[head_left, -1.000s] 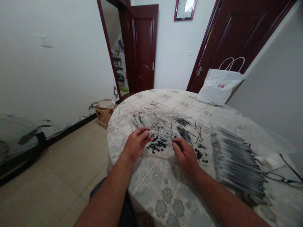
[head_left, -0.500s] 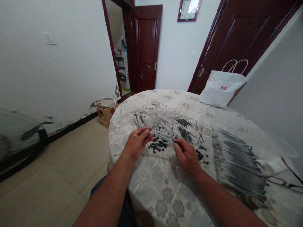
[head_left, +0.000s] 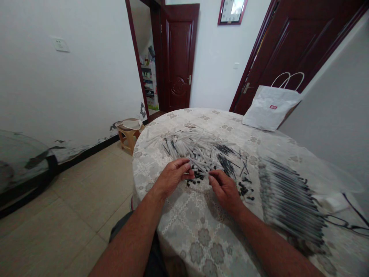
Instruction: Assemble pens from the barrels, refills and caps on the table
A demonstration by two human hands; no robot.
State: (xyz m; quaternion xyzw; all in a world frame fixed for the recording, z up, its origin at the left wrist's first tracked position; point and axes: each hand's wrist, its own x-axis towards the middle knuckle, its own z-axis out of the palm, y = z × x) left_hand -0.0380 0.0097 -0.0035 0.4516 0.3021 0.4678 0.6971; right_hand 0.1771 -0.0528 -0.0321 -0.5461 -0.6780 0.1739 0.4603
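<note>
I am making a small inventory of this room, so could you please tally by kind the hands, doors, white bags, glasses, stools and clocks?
Left hand, right hand: 2
Doors: 2
White bag: 1
Glasses: 1 pair
Stool: 1
Clock: 1
Total: 8

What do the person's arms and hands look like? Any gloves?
The left hand and right hand wear no gloves. No sleeves show on the left arm or right arm, and no watch or bracelet shows. I can't tell about rings.
</note>
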